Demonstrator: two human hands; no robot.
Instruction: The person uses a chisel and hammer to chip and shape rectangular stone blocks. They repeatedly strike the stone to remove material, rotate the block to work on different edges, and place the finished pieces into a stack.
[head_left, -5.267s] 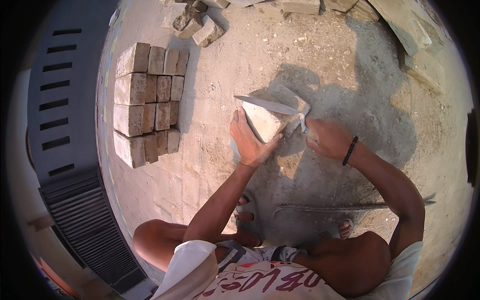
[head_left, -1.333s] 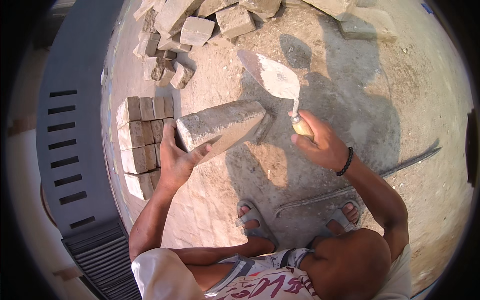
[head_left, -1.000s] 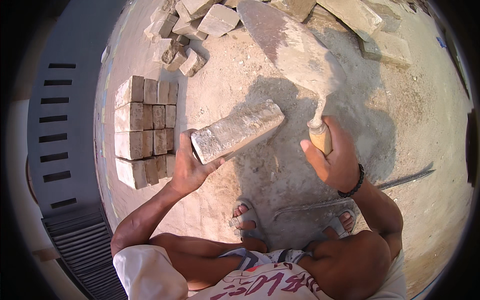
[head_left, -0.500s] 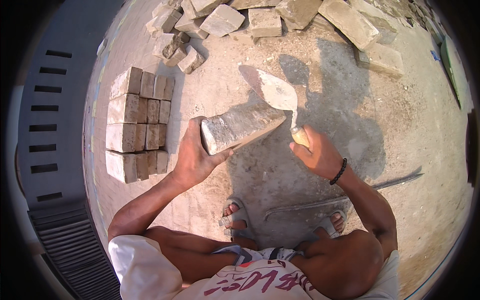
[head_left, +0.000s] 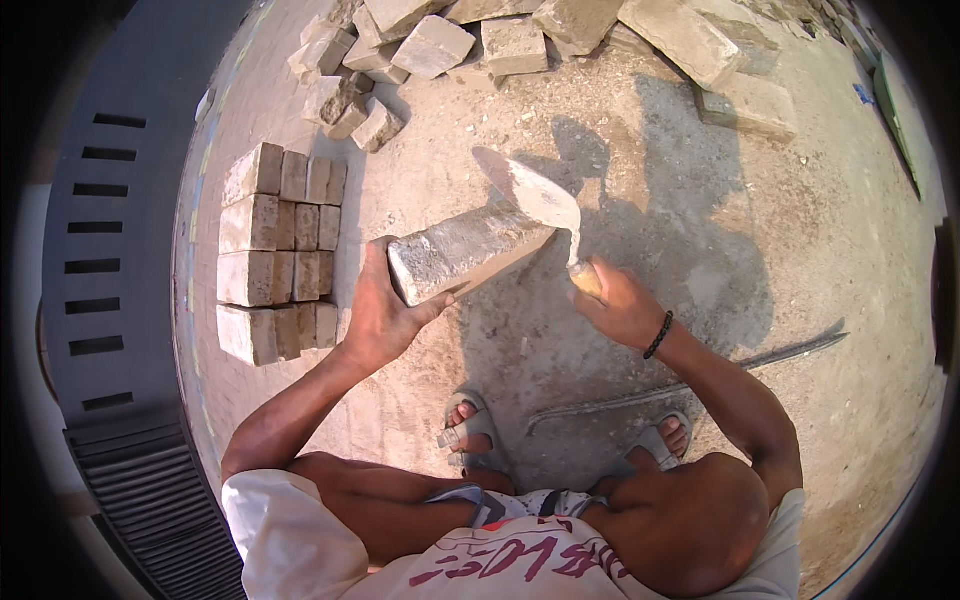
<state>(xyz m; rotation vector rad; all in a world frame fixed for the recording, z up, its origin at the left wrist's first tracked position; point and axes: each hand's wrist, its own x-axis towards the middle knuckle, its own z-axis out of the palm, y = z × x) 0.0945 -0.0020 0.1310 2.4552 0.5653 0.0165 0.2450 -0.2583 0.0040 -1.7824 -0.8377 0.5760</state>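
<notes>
My left hand (head_left: 382, 312) grips the near left end of a long, mortar-stained brick (head_left: 470, 250), thumb along its near side and fingers around the end. The brick is held up off the ground, slanting away to the right. In my right hand (head_left: 622, 308) is a trowel (head_left: 545, 198), its wooden handle inside my closed fingers. The pointed blade, crusted pale, lies over the brick's far right end; whether it touches cannot be made out. A dark bead bracelet circles my right wrist.
At the left stands a neat stack of bricks (head_left: 250, 277). Loose bricks (head_left: 515, 47) are heaped along the far side. A bent metal bar (head_left: 690, 385) lies on the ground near my sandalled feet. A dark slotted metal gate (head_left: 100, 227) runs along the far left.
The trowel and my right hand have moved a little left and nearer, so the blade now overlaps the brick's far end. The brick has shifted slightly left.
</notes>
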